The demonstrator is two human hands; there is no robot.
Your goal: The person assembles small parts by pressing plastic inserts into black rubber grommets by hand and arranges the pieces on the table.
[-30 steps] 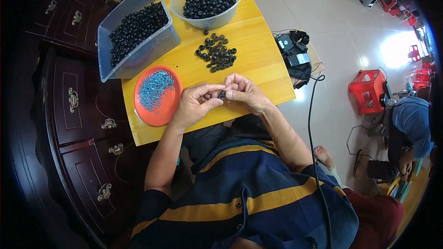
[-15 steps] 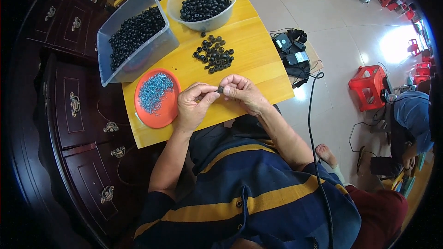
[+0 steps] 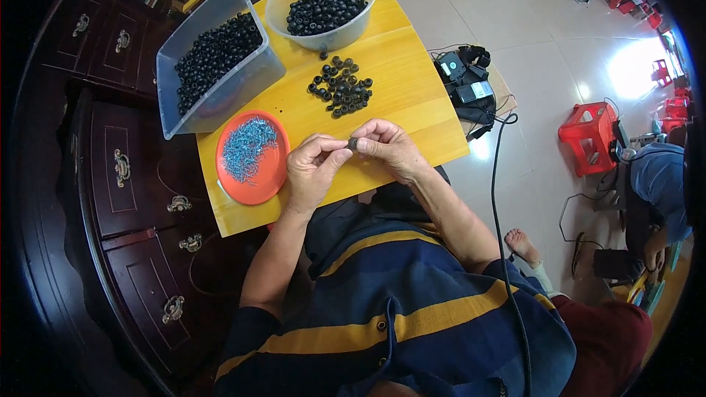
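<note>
Above the near part of the yellow table point(image 3: 423, 92), my right hand point(image 3: 391, 151) pinches a small round black plastic part point(image 3: 353, 144) between thumb and fingers. The thumb and fingers of my left hand point(image 3: 312, 167) are pressed together against the left side of that part; anything small between them is hidden. Just beyond my hands lies a loose pile of similar black parts point(image 3: 340, 92), round with holes. To the left of my left hand sits an orange plate point(image 3: 257, 193) holding a heap of small bluish metal pieces point(image 3: 248, 148), probably screws.
A clear rectangular bin point(image 3: 254, 77) and a clear round bowl point(image 3: 334, 38), both with many black parts, stand at the back. Dark drawers point(image 3: 121, 169) line the left. Black devices point(image 3: 471, 88) and a hanging cable point(image 3: 494, 198) are at right. Another person point(image 3: 658, 184) sits far right.
Almost nothing differs. My left fingers have shifted slightly at the black part, and the whole view has moved a little.
</note>
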